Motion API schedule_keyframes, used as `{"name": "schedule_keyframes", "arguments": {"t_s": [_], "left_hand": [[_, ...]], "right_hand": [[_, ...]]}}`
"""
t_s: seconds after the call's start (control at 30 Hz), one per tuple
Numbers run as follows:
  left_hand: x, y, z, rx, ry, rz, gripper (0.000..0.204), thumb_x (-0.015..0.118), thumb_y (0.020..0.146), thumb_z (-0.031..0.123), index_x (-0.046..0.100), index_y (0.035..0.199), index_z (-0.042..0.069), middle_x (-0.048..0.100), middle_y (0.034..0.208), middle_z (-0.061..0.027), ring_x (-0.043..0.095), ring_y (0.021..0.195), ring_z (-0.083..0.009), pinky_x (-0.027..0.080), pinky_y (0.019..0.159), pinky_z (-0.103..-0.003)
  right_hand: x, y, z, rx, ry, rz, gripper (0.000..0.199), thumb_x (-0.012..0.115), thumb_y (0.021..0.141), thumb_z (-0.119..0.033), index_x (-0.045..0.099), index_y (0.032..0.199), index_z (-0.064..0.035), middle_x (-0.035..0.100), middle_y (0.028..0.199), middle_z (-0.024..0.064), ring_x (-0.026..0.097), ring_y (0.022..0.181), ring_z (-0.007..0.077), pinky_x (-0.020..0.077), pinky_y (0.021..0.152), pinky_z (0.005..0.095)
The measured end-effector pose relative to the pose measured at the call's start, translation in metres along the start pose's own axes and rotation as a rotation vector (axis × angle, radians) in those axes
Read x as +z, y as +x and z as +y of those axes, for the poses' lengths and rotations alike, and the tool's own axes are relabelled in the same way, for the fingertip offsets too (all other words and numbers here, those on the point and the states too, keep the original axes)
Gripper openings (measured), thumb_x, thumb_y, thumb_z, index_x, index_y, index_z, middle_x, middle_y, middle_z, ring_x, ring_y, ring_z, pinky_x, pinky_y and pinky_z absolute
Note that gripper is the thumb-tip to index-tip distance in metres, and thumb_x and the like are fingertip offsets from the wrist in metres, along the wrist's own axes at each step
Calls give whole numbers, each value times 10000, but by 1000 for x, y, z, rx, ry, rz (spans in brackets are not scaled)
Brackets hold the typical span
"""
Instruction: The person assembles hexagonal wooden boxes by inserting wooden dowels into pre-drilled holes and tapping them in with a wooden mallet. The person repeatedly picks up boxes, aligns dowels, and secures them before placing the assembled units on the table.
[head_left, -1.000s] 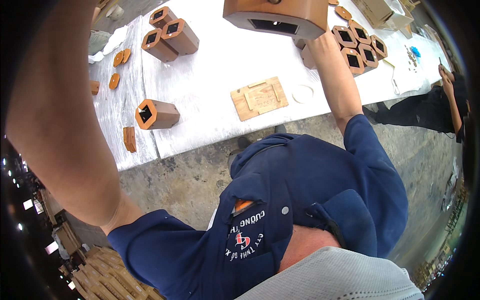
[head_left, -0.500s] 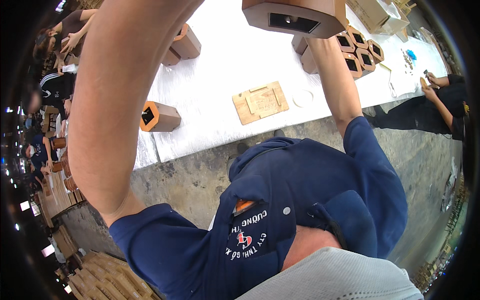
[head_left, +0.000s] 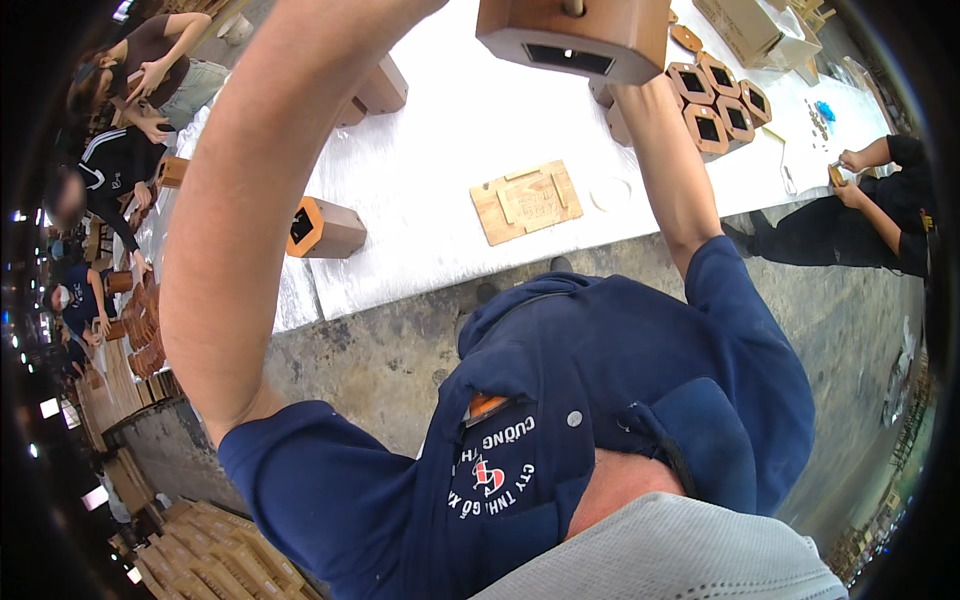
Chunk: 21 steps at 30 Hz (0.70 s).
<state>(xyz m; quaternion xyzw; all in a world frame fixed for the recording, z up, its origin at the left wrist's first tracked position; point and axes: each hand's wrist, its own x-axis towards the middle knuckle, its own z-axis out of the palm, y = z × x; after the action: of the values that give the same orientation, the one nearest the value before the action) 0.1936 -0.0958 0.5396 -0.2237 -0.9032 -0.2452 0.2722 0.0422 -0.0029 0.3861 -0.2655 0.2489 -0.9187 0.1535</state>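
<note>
A brown wooden box [head_left: 640,35] with angled sides is held up at the top edge, well above the table. Its lower face has a dark rectangular opening, and a small pale peg shows on the face above. My right forearm [head_left: 672,160] reaches up to the box, which hides the right hand. My left forearm [head_left: 230,190] runs past the top edge, so the left hand is out of the picture. Below lies a flat light-wood board [head_left: 525,203] with raised strips. A similar wooden box [head_left: 335,229] rests on its side at the left.
The table [head_left: 420,230] has a white wrapped surface. Several like boxes [head_left: 705,130] are grouped at the right, near an open carton [head_left: 735,35]. A pale ring [head_left: 610,194] lies beside the board. Other people work at both sides; stacked cartons [head_left: 215,555] stand lower left.
The raised box has tilted and shifted slightly left, bringing the peg into view. My left forearm has moved a little to the right. Co-workers on both sides have shifted their arms.
</note>
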Motion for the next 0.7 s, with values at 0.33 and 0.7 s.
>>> {"name": "schedule_keyframes", "arguments": {"t_s": [0.33,0.7], "left_hand": [[-7,-7,2,-74,-67,123,414,443,966,290,624,1020,-79,674,980,-183,647,877,-190,516,788,-340],[27,-7,-39,-178,107,145,595,474,945,303,420,1335,-143,607,1160,-334,603,1121,-402,464,984,-395]], "right_hand": [[6,-3,5,15,37,-26,634,437,944,-570,446,1387,-116,549,1336,145,563,1197,308,478,1020,469],[-10,-5,25,-86,22,32,583,381,981,-540,429,1391,-130,530,1356,142,547,1219,301,471,1032,456]]}}
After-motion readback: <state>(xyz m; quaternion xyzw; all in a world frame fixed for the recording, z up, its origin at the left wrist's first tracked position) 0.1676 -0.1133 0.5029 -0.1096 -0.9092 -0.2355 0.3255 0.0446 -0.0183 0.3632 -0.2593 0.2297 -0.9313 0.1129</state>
